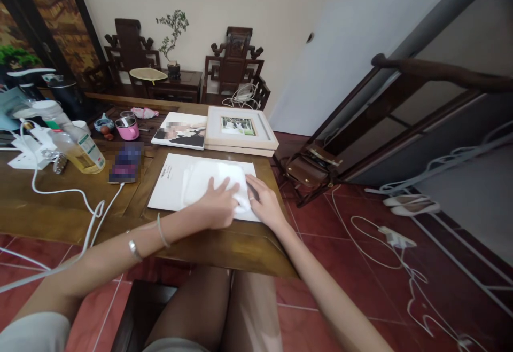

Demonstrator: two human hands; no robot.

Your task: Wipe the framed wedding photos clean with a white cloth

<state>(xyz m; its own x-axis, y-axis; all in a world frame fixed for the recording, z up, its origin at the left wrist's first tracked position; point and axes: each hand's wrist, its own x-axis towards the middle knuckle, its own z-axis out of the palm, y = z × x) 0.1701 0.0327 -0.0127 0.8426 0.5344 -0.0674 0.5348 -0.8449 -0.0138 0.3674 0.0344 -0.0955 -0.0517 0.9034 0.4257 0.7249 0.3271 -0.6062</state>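
Observation:
A folded white cloth or tissue (212, 173), its exact kind unclear, lies on a flat white board or album (163, 192) with small print near its left side. My left hand (218, 202) rests on the white cloth with its fingers spread. At the board's right edge is my right hand (266, 205), its fingers stretched out and its thumb apart from them, touching the edge beside the cloth. The undersides of both hands are hidden.
Behind the board are a photo album (180, 130) and a framed picture (240, 126). Leftward on the wooden table (240, 248) lie a phone (125, 163) with a white cable, a bottle of yellowish liquid (82, 149) and a pink cup (127, 129). A chair holds a brown bag (306, 170).

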